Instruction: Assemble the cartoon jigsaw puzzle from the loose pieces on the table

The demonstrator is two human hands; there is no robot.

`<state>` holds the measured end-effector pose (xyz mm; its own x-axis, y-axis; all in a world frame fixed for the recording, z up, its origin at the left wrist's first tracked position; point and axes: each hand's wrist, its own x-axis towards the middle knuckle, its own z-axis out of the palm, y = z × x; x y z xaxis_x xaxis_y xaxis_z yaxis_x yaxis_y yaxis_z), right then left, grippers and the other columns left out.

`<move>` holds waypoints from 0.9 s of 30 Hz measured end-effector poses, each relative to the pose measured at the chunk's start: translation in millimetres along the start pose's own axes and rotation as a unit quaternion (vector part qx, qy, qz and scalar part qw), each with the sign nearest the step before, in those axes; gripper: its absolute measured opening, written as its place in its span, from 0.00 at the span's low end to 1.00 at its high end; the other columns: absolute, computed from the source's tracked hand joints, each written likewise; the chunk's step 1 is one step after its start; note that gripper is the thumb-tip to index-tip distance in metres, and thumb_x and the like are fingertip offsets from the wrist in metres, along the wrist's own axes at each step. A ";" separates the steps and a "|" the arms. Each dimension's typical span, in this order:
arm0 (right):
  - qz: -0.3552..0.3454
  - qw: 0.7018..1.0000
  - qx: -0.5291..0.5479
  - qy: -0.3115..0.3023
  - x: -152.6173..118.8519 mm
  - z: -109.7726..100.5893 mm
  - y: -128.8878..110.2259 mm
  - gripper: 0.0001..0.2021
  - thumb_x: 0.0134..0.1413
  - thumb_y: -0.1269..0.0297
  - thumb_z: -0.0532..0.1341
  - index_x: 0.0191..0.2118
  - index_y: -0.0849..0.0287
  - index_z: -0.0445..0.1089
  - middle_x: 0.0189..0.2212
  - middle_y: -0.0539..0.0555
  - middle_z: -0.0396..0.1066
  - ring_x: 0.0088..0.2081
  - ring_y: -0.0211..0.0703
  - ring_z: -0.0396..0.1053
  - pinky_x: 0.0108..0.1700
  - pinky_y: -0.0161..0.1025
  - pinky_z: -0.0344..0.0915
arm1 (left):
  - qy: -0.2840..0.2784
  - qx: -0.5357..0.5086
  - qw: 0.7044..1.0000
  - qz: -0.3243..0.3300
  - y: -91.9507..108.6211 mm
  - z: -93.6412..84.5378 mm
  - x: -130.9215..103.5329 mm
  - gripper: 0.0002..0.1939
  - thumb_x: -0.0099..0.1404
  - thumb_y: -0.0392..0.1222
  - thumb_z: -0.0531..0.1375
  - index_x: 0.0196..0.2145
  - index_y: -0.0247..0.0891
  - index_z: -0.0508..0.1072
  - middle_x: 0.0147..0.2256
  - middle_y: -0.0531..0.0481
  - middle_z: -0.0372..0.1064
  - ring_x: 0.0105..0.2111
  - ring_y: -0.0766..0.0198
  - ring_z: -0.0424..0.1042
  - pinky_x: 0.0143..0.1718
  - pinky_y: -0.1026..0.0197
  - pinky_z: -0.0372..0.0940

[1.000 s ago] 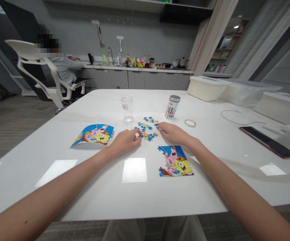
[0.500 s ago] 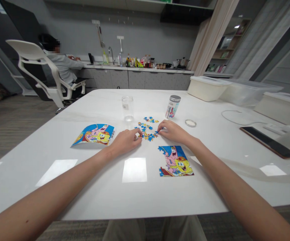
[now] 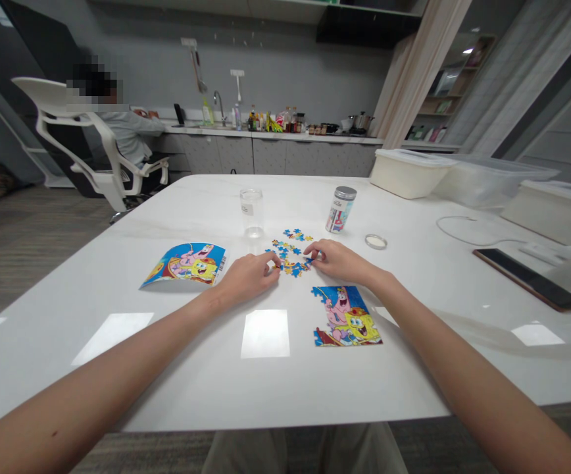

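A small pile of loose jigsaw pieces (image 3: 294, 268) lies on the white table between my two hands, with more pieces scattered just behind it. At the pile's left edge, my left hand (image 3: 252, 275) pinches a puzzle piece (image 3: 277, 266) between thumb and fingertip. My right hand (image 3: 335, 259) is over the right edge, its index finger lifted away from the thumb, close to a blue piece. Nearer to me is a partly assembled puzzle (image 3: 349, 317) of pink and yellow cartoon figures, its left side jagged. To the left, a curled picture sheet (image 3: 187, 264) shows the same figures.
Behind the pieces stand an open clear jar (image 3: 252, 214) and a lidded jar (image 3: 341, 210), with a ring-shaped lid (image 3: 375, 241) beside it. A dark phone-like slab (image 3: 529, 278), a cable and storage boxes (image 3: 408, 174) occupy the right. A person sits at the back left.
My right index finger has lifted and spread from the thumb near the blue piece. My left hand keeps its pinch in the same place.
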<state>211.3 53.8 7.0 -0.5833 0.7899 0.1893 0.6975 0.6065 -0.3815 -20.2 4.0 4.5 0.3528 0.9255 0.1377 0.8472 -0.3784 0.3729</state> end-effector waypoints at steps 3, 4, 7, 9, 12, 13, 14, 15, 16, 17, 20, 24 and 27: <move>-0.011 1.000 -0.015 -0.007 -0.5 -1.4 2.4 0.11 0.53 0.76 0.58 0.42 0.60 0.73 0.35 0.55 0.72 0.38 0.42 0.68 0.41 0.38 0.62 | 0.000 0.000 1.000 0.002 -0.1 -0.4 0.1 0.11 0.63 0.43 0.52 0.40 0.42 0.72 0.16 0.59 0.60 0.20 0.64 0.63 0.27 0.63 0.51; -0.014 1.000 -0.023 -0.008 -0.4 -1.4 3.9 0.10 0.54 0.75 0.58 0.40 0.60 0.73 0.34 0.55 0.72 0.37 0.42 0.68 0.41 0.38 0.62 | 0.001 0.000 1.000 0.002 -0.2 -0.4 0.1 0.11 0.63 0.43 0.53 0.40 0.42 0.72 0.16 0.59 0.60 0.20 0.64 0.63 0.26 0.63 0.51; -0.021 0.999 -0.035 0.004 -0.3 -0.1 9.0 0.07 0.56 0.73 0.58 0.36 0.60 0.73 0.34 0.56 0.70 0.37 0.42 0.68 0.42 0.39 0.63 | 0.002 -0.001 1.000 0.002 -1.0 0.3 0.0 0.11 0.63 0.43 0.53 0.40 0.42 0.71 0.15 0.60 0.60 0.20 0.64 0.62 0.26 0.63 0.50; -0.024 0.999 -0.029 0.022 -0.4 1.4 10.5 0.07 0.55 0.74 0.58 0.36 0.60 0.73 0.37 0.57 0.70 0.39 0.43 0.68 0.44 0.40 0.64 | 0.002 -0.002 1.000 0.005 -1.9 1.2 0.1 0.11 0.63 0.43 0.53 0.40 0.42 0.71 0.15 0.60 0.60 0.20 0.64 0.62 0.26 0.63 0.50; -0.032 0.999 0.007 0.030 -0.5 3.1 8.3 0.10 0.53 0.75 0.59 0.40 0.59 0.71 0.41 0.57 0.71 0.42 0.43 0.69 0.47 0.41 0.64 | 0.003 -0.001 1.000 0.008 -2.9 2.5 0.4 0.11 0.63 0.43 0.53 0.40 0.42 0.71 0.15 0.60 0.60 0.20 0.65 0.62 0.26 0.63 0.50; -0.032 0.999 0.021 0.026 -0.4 3.3 6.7 0.11 0.53 0.75 0.59 0.42 0.59 0.71 0.42 0.57 0.72 0.42 0.43 0.69 0.47 0.41 0.64 | 0.003 0.000 1.000 0.009 -3.0 2.6 0.5 0.11 0.63 0.43 0.53 0.40 0.42 0.71 0.15 0.60 0.60 0.19 0.65 0.62 0.26 0.63 0.50; -0.027 0.999 0.031 0.021 -0.2 3.2 4.9 0.11 0.53 0.75 0.60 0.43 0.59 0.71 0.42 0.56 0.72 0.41 0.42 0.69 0.47 0.41 0.64 | 0.004 0.001 1.000 0.008 -2.8 2.6 0.6 0.10 0.63 0.43 0.53 0.40 0.42 0.71 0.15 0.60 0.60 0.19 0.65 0.62 0.26 0.63 0.50; -0.018 0.999 0.037 0.016 0.0 2.8 3.2 0.12 0.52 0.75 0.60 0.43 0.59 0.71 0.42 0.56 0.72 0.40 0.42 0.69 0.46 0.40 0.64 | 0.004 0.001 1.000 0.008 -2.5 2.4 0.6 0.10 0.63 0.43 0.53 0.40 0.42 0.72 0.15 0.60 0.60 0.19 0.65 0.62 0.26 0.63 0.50; -0.007 0.999 0.039 0.010 0.2 2.0 1.7 0.12 0.52 0.75 0.60 0.44 0.60 0.71 0.40 0.56 0.73 0.39 0.41 0.69 0.45 0.39 0.65 | 0.004 0.000 1.000 0.008 -2.2 2.2 0.5 0.10 0.63 0.42 0.53 0.40 0.42 0.71 0.15 0.60 0.60 0.19 0.65 0.62 0.26 0.63 0.50; 0.006 0.999 0.040 0.003 0.2 0.9 0.4 0.13 0.52 0.74 0.60 0.44 0.60 0.71 0.39 0.55 0.73 0.38 0.41 0.69 0.43 0.39 0.65 | 0.004 0.000 1.000 0.009 -1.8 1.8 0.4 0.10 0.63 0.42 0.53 0.40 0.42 0.71 0.15 0.60 0.60 0.19 0.65 0.62 0.26 0.63 0.50; 0.034 0.998 0.040 -0.025 -0.7 -3.8 -1.5 0.12 0.52 0.72 0.61 0.44 0.59 0.73 0.36 0.55 0.73 0.35 0.40 0.68 0.39 0.37 0.64 | 0.002 -0.003 1.000 0.006 -0.9 1.1 0.0 0.11 0.63 0.42 0.53 0.40 0.42 0.71 0.15 0.60 0.59 0.19 0.65 0.61 0.26 0.63 0.50; 0.044 0.996 0.049 -0.061 -1.9 -8.2 -0.3 0.10 0.54 0.71 0.59 0.40 0.59 0.75 0.33 0.54 0.73 0.33 0.39 0.68 0.38 0.36 0.63 | 0.005 -0.001 1.000 0.006 -0.9 1.0 -0.3 0.11 0.63 0.43 0.53 0.40 0.42 0.72 0.16 0.59 0.61 0.20 0.64 0.62 0.26 0.63 0.51; 0.038 0.998 0.041 -0.042 -1.3 -7.7 1.8 0.08 0.53 0.72 0.60 0.37 0.59 0.76 0.35 0.54 0.73 0.34 0.39 0.68 0.40 0.36 0.63 | 0.003 0.003 1.000 0.005 -0.9 0.8 0.0 0.11 0.63 0.43 0.52 0.40 0.42 0.72 0.16 0.59 0.62 0.20 0.64 0.63 0.26 0.63 0.51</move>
<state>216.4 54.6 13.0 -0.5657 0.8205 0.0826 0.7062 0.5337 -0.4652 -20.6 4.3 3.4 0.3597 0.9214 0.1471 0.8454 -0.3886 0.3664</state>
